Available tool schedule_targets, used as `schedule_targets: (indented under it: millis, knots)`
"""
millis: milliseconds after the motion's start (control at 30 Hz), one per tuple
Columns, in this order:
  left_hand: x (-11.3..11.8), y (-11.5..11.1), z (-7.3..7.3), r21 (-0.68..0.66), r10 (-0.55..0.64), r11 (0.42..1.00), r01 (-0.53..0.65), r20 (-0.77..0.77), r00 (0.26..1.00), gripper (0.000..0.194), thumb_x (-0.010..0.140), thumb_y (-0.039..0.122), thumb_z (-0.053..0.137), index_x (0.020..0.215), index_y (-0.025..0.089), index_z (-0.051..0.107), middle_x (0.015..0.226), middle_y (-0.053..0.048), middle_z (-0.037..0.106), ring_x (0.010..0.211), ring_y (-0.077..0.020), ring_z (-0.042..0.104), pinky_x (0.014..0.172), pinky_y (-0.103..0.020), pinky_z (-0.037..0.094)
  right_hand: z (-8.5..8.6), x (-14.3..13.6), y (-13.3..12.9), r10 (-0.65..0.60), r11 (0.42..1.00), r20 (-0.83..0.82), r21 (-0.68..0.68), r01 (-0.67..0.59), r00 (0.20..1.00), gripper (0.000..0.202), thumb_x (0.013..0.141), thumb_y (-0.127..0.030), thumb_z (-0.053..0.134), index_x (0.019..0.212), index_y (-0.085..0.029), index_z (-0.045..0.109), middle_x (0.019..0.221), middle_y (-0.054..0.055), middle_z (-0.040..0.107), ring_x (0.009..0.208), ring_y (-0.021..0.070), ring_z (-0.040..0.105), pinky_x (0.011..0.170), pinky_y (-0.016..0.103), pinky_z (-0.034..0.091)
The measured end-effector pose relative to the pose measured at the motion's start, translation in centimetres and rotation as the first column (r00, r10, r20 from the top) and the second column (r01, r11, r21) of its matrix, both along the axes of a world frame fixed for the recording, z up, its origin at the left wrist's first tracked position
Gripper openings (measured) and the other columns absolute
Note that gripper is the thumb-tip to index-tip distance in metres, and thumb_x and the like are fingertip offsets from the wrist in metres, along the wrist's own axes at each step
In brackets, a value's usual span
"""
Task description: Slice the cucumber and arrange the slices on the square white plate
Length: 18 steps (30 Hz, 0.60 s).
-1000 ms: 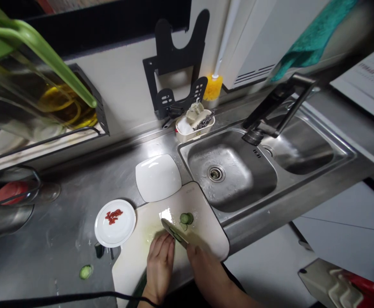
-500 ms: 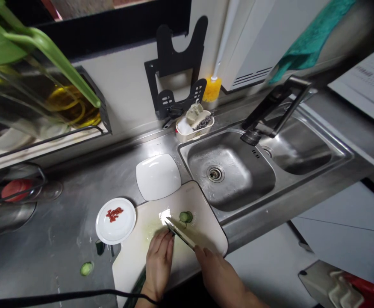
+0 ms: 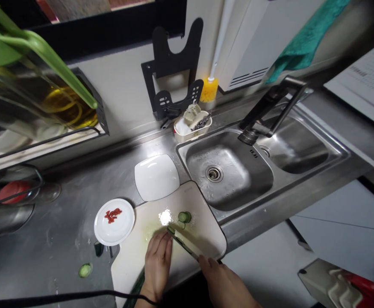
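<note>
My right hand (image 3: 220, 273) is closed round the handle of a knife (image 3: 187, 247), whose blade points up and left. A cucumber slice (image 3: 171, 230) is at the blade's tip. My left hand (image 3: 157, 261) has its fingers bent together over a cucumber (image 3: 137, 286) on the white cutting board (image 3: 206, 231); the hand hides most of it, and its dark green end shows beside the wrist. Cut cucumber slices (image 3: 184, 217) lie stacked on the board, right of the blade.
A small plate (image 3: 114, 235) with red pieces and an empty square plate (image 3: 157, 177) stand behind the board. Cucumber pieces (image 3: 85, 270) lie on the counter at left. The sink (image 3: 231, 171) and faucet (image 3: 254, 128) are at right. A black cord (image 3: 78, 295) crosses the lower left.
The knife blade has tilted, and a cucumber slice now shows at its tip. My right hand has shifted slightly right and down. The whole view has moved slightly.
</note>
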State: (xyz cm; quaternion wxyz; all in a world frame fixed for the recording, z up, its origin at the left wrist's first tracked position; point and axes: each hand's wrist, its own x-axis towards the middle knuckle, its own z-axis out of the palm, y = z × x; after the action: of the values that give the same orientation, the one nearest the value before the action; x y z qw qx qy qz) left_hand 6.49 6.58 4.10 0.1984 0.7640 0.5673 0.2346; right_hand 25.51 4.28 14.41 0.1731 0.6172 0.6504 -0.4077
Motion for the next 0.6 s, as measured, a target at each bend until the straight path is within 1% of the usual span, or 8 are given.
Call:
schedule_targets:
  millis: [167,400,533,600]
  knots:
    - [-0.1,0.0,-0.1,0.001,-0.008,1.0,0.008,0.003,1.0,0.024,0.092,0.017,0.046,0.108,0.019,0.063,0.107,-0.007,0.068,0.104,-0.0195,0.063,0.097,-0.04,0.049,-0.1,-0.1,0.2,-0.014,1.0,-0.011,0.008,0.014,1.0,0.058,0.075,0.007,0.031,0.121,-0.015,0.059,0.1,0.011,0.07,0.083,0.0212,0.068,0.066,0.024,0.048]
    - [-0.3,-0.2,-0.6,0.011,-0.015,1.0,0.016,-0.015,1.0,0.021,0.092,0.017,0.046,0.105,0.018,0.063,0.107,-0.007,0.068,0.106,-0.0202,0.062,0.098,-0.041,0.048,0.2,-0.5,0.9,-0.006,0.998,-0.001,-0.064,0.006,1.0,0.055,0.078,0.004,0.031,0.121,-0.015,0.06,0.101,0.012,0.07,0.088,0.0243,0.068,0.071,0.028,0.051]
    - [-0.3,-0.3,-0.7,0.006,-0.021,1.0,0.021,-0.019,1.0,0.021,0.092,0.017,0.046,0.105,0.017,0.062,0.106,-0.007,0.068,0.105,-0.0202,0.062,0.098,-0.041,0.048,-0.4,-0.4,0.6,-0.018,1.0,-0.032,-0.014,0.018,0.999,0.054,0.078,0.004,0.031,0.12,-0.015,0.06,0.1,0.012,0.07,0.086,0.0242,0.068,0.07,0.029,0.051]
    - [-0.3,-0.3,-0.7,-0.002,-0.025,1.0,0.025,-0.019,1.0,0.021,0.092,0.017,0.045,0.105,0.017,0.062,0.104,-0.007,0.068,0.104,-0.0199,0.062,0.098,-0.041,0.048,-1.0,-0.3,0.2,-0.057,0.997,-0.074,0.045,0.06,0.996,0.053,0.078,0.003,0.032,0.117,-0.016,0.062,0.096,0.011,0.071,0.083,0.0226,0.068,0.069,0.027,0.05]
